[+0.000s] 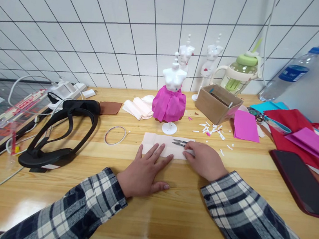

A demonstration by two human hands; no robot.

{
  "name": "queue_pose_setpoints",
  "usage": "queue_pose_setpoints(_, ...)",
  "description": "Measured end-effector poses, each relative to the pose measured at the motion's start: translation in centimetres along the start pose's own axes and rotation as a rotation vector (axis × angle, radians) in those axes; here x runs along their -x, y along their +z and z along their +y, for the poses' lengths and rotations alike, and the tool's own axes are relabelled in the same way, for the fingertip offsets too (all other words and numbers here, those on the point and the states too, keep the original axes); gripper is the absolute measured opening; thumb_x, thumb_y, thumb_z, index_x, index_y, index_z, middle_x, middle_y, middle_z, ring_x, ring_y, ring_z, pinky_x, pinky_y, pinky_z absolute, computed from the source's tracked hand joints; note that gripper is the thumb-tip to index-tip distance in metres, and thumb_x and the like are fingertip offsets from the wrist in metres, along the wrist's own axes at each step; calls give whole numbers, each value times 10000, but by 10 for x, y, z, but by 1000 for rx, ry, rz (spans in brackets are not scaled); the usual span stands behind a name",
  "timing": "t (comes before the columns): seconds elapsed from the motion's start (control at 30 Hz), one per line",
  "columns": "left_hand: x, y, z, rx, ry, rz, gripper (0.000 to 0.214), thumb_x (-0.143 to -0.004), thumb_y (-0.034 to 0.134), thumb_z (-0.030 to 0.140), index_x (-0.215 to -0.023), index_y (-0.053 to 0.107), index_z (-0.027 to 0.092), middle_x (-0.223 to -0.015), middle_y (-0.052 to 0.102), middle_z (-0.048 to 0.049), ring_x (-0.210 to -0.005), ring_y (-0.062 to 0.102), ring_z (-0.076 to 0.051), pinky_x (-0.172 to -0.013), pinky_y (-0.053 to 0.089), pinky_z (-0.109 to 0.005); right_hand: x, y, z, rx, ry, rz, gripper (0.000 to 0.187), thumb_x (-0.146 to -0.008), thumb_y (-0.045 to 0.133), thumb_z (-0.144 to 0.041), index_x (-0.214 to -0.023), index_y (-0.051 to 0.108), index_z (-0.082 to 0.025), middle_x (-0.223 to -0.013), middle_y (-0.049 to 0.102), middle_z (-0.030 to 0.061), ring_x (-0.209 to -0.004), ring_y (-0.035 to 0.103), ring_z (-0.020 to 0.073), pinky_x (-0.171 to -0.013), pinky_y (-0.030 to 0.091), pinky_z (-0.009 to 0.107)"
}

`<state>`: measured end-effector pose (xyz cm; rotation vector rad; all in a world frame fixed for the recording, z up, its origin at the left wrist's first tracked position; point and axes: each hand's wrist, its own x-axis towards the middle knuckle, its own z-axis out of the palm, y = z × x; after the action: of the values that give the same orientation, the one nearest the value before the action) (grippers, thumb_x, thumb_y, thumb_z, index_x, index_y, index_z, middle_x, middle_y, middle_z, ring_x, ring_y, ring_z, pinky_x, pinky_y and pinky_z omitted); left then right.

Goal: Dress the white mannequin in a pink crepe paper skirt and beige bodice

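A pale pink sheet of folded paper (151,138) lies flat on the wooden table. My left hand (144,171) is open, its spread fingers resting on the sheet's lower left part and the thumb on the wood. Over the sheet's right end, my right hand (205,159) grips small dark thread snips (179,142), blades pointing left and lying along the paper. Just behind the sheet stands a white mini dress form (173,78) wearing a gathered magenta paper skirt (169,105).
Paper scraps (213,130) lie near a cardboard box (217,104). At right are a magenta sheet (247,126), red paper (286,121) and a phone (305,183). A wire coil (115,135) and black head strap (64,138) sit left. Bottles stand by the tiled wall.
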<state>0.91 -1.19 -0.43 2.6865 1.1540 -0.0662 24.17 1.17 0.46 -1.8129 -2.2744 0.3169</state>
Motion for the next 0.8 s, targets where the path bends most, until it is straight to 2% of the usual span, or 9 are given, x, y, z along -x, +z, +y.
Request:
queue_pose_setpoints(0.07,0,1,0,-2,7,24,852,-832,401,738,-1523,224,270,-1601,141,-189,-1446,166,-431,-1073,133,-733,9,-1,-12,38,-23,180,230,-878,552,-299,-1064,639,-194,-1052,660,115,-1027,559,288,-875,420,404)
queue_pose_setpoints(0.13,1,2,0,-4,15,45,858,-831,396,742,-1521,230,259,-1597,154,-193,-1446,165,-430,-1075,133,-731,22,2,-25,57,-144,286,353,-905,522,-333,-1220,600,-195,-1260,591,140,-1170,490,323,-996,358,475)
queue_pose_setpoints(0.2,1,3,0,-8,20,46,861,-833,390,741,-1520,231,247,-1597,152,-197,-1448,163,-426,-1072,131,-737,33,11,-34,70,-303,255,487,-922,494,-406,-1374,498,-224,-1500,407,95,-1356,331,336,-1099,262,516)
queue_pose_setpoints(0.23,1,3,0,-9,19,39,862,-834,384,742,-1520,228,243,-1598,146,-199,-1449,165,-424,-1065,129,-745,37,17,-36,86,-355,220,524,-928,481,-432,-1406,466,-220,-1554,330,78,-1408,259,330,-1131,216,529)
queue_pose_setpoints(0.33,0,3,0,-10,10,24,867,-835,358,752,-1526,205,251,-1601,128,-200,-1448,167,-425,-1047,126,-765,44,31,-33,145,-340,153,571,-947,446,-438,-1460,395,-194,-1597,228,69,-1461,164,308,-1160,170,547)
queue_pose_setpoints(0.43,0,2,1,-13,3,31,871,-827,366,759,-1530,183,278,-1604,132,-185,-1451,157,-424,-1056,124,-753,45,37,-23,184,-295,135,562,-953,434,-428,-1462,395,-192,-1601,207,63,-1468,160,301,-1161,182,558)
queue_pose_setpoints(0.67,1,3,0,7,-10,40,854,-818,370,769,-1515,238,294,-1605,139,-176,-1451,164,-418,-1062,129,-746,52,33,-4,227,-232,148,512,-975,380,-371,-1441,429,-163,-1580,259,92,-1449,237,290,-1141,254,558)
queue_pose_setpoints(0.8,1,3,0,2,-14,49,844,-819,367,769,-1514,237,309,-1605,144,-172,-1452,171,-411,-1064,122,-748,59,32,8,252,-189,150,527,-984,348,-347,-1462,384,-129,-1572,279,97,-1445,249,282,-1142,253,554)
